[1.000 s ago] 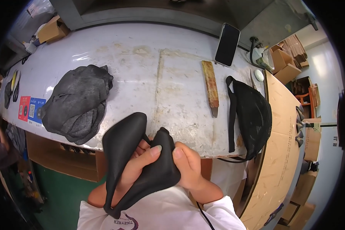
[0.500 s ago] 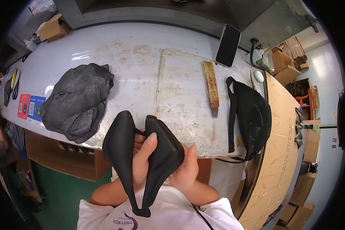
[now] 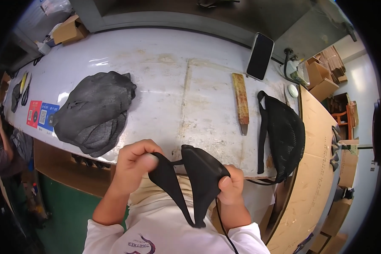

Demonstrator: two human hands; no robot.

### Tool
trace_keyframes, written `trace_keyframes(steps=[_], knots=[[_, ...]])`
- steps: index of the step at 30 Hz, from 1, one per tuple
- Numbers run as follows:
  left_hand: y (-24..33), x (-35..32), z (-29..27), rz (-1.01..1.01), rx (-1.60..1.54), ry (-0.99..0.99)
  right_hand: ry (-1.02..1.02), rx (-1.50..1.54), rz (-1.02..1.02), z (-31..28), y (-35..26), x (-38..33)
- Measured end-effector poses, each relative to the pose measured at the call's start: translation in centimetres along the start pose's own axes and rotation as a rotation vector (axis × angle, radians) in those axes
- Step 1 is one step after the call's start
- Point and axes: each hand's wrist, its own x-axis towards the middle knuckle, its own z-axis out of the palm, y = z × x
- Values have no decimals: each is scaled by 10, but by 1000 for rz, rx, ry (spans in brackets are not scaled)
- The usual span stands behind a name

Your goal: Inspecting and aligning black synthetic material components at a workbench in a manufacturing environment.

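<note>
Both hands grip one black fabric piece (image 3: pixel 199 178) just below the near edge of the white worktable (image 3: pixel 178 84). My left hand (image 3: pixel 133 167) pinches its left flap between thumb and fingers. My right hand (image 3: pixel 230 186) clasps the right, wider lobe. The piece folds into two lobes that taper to a point hanging over my white shirt. A thin black cord runs down from it beside my right wrist.
A pile of grey-black fabric pieces (image 3: pixel 93 112) lies on the table's left. A wooden stick (image 3: pixel 241 101), a black phone (image 3: pixel 260 55) and a black mesh piece with a strap (image 3: pixel 283 135) lie to the right. A wooden bench (image 3: pixel 313 169) adjoins on the right. Another person (image 3: pixel 4 148) stands at far left.
The black piece has been turned and pulled apart: its lobes are narrower now and sit lower, with my left hand shifted up to pinch the left flap.
</note>
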Motion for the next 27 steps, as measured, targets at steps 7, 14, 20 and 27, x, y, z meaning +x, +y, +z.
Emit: trace_keyframes(steps=[7, 14, 20, 27], knots=[[22, 4, 13, 309, 746, 158, 277, -851, -351, 6, -2, 19], [18, 2, 37, 443, 783, 173, -171, -747, -123, 57, -33, -4], [11, 7, 55, 407, 621, -6, -82, -659, -184, 42, -2, -12], [18, 3, 43, 202, 604, -49, -201, -880, -305, 43, -17, 0]])
